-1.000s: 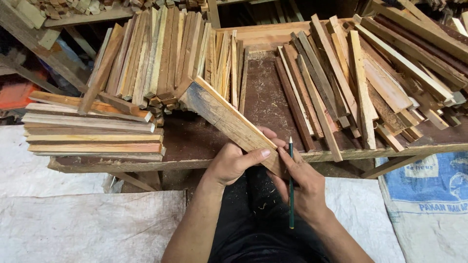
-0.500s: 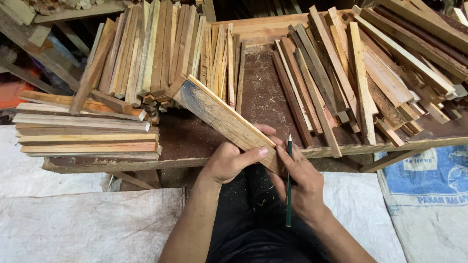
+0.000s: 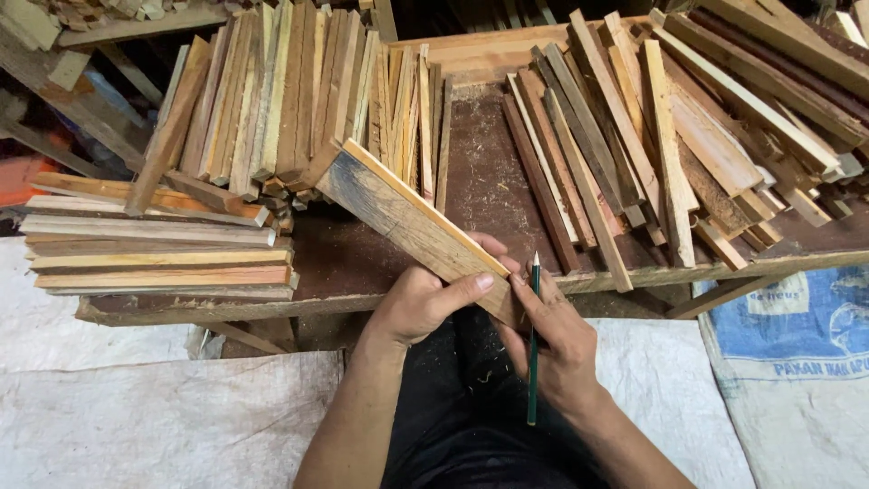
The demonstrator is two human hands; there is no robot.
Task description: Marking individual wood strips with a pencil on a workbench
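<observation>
The wooden board (image 3: pixel 412 217) slants up and away over the workbench (image 3: pixel 344 267), near end at the bench's front edge. The left hand (image 3: pixel 418 303) wraps that near end, thumb across its face. The right hand (image 3: pixel 561 349) steadies the same end while gripping a green pencil (image 3: pixel 533 340), tip up. Stacked wood strips (image 3: pixel 154 244) lie left, loose slats (image 3: pixel 652 136) right.

Head camera, looking steeply down, close workbench (image 3: pixel 272 299)
</observation>
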